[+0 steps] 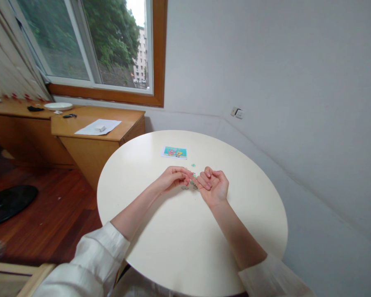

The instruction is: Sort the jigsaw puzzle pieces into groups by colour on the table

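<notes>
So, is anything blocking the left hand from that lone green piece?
Nothing visible stands between the left hand and the lone green piece; the picture card lies farther back, to the left.

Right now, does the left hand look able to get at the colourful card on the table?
Probably yes: the colourful card lies just beyond the left hand, and nothing visible stands between them.

Can see, beyond and left of the left grip (174, 178), a window (95, 49) above a wooden cabinet (91, 154) bearing white paper (88, 128); beyond and right of that grip, wall sockets (239, 114).
</notes>
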Tool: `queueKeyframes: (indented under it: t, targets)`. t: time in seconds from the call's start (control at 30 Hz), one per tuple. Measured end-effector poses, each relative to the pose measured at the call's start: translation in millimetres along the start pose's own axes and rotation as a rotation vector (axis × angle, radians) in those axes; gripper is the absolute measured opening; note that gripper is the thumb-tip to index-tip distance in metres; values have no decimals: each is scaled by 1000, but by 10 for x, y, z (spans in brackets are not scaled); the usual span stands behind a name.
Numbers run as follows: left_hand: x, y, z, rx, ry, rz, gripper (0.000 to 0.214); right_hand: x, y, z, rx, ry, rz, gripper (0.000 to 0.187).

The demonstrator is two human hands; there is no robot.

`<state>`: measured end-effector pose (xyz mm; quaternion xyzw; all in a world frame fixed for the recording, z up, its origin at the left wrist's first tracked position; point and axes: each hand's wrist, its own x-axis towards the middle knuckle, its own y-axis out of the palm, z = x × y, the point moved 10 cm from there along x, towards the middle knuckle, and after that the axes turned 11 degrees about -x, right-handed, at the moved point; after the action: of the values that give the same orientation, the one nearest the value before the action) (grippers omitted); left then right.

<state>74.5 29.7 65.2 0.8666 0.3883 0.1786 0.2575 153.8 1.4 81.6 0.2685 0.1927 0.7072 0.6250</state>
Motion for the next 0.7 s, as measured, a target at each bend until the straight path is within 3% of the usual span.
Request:
queueKeyframes:
  t: [0.27, 0.7]
  targets:
    - [-24, 68, -1, -124, 15, -29, 20, -72, 80, 132, -90, -134, 1, 22]
    - [-13, 119, 179, -473, -22, -146, 3, -334, 331, 287, -674, -579, 42, 26]
